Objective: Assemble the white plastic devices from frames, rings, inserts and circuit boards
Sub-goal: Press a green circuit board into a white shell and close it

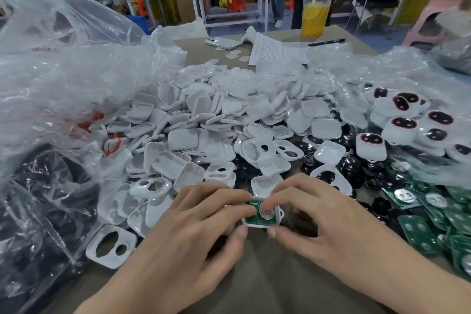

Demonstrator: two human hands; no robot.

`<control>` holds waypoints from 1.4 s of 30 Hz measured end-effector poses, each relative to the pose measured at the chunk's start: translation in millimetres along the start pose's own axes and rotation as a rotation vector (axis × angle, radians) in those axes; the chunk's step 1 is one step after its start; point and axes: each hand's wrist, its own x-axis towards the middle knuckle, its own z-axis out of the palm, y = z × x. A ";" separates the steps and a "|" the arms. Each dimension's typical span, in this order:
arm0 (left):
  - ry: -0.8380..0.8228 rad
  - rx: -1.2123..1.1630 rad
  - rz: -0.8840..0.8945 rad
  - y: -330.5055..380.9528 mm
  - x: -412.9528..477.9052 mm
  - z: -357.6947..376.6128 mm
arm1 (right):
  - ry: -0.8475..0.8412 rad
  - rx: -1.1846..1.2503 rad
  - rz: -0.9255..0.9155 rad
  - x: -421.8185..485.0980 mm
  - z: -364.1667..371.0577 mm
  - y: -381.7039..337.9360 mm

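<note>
A white plastic frame [279, 214] lies on the table near the front, with a green circuit board [257, 220] and its round silver cell seated inside. My left hand [193, 227] grips the frame's left side, thumb at the front edge and fingers on the board. My right hand [321, 216] holds the right side, its index finger pressing on the silver cell and its thumb at the front edge. A big pile of loose white frames [204, 130] lies behind. Green circuit boards [433, 216] are heaped at the right, black inserts [354, 163] beside them.
Finished white devices with dark red-ringed faces [405, 125] sit in a clear bag at the right. A crumpled clear bag [63, 71] and a dark bag [38, 211] fill the left. A phone [223, 43], paper sheet [277, 52], pen [326, 42] and orange drink [314, 18] stand at the back.
</note>
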 end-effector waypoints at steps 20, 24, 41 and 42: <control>-0.193 -0.117 -0.043 9.4 2.7 -4.3 | 0.004 0.069 -0.125 -20.2 -16.7 3.8; -0.185 -0.117 -0.038 8.1 3.0 -2.4 | 0.039 0.092 -0.101 -18.7 -13.9 5.0; -0.168 -0.142 -0.056 7.9 0.5 0.0 | 0.041 0.115 -0.063 -19.2 -10.4 2.2; -0.165 -0.141 -0.054 7.4 1.2 0.1 | 0.045 0.127 -0.061 -18.6 -12.2 2.8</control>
